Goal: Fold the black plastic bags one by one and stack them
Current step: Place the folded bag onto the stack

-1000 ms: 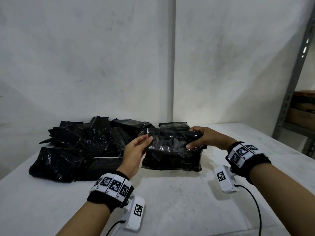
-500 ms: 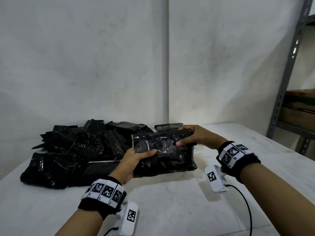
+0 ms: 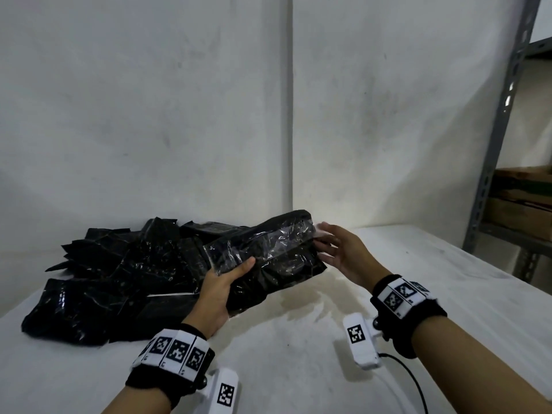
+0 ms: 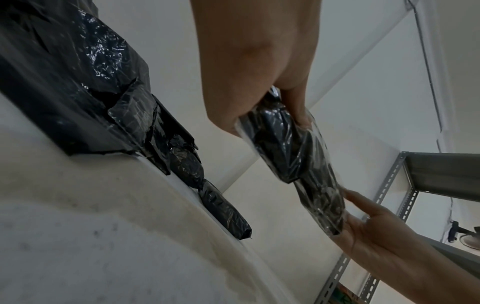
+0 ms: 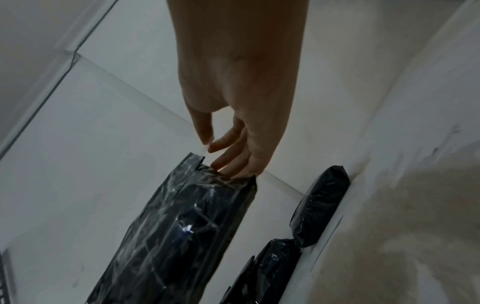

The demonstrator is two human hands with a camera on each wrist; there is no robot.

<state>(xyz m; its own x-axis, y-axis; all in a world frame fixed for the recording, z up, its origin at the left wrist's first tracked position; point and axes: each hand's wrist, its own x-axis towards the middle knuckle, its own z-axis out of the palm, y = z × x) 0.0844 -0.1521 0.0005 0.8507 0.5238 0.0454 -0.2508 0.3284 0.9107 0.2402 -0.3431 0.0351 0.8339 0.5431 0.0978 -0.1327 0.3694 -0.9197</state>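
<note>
A black plastic bag pack in a clear wrapper (image 3: 265, 252) is held up off the white table (image 3: 298, 354), tilted with its right end higher. My left hand (image 3: 227, 282) grips its lower left end, thumb on top (image 4: 275, 115). My right hand (image 3: 331, 249) is at the right end with straight, spread fingers touching the wrapper's edge (image 5: 228, 162). The same pack shows in the wrist views (image 4: 301, 164) (image 5: 176, 236). A heap of black bag packs (image 3: 119, 270) lies on the table behind and to the left.
A white wall (image 3: 268, 115) stands close behind the heap. A grey metal shelf post (image 3: 495, 138) with cardboard boxes (image 3: 522, 204) stands at the right. More black packs lie against the wall (image 5: 319, 209) (image 4: 218, 203).
The pack has been lifted from the heap and tilted, right end up. My left hand moved to its lower left end and grips it. My right hand let go and spread its fingers.
</note>
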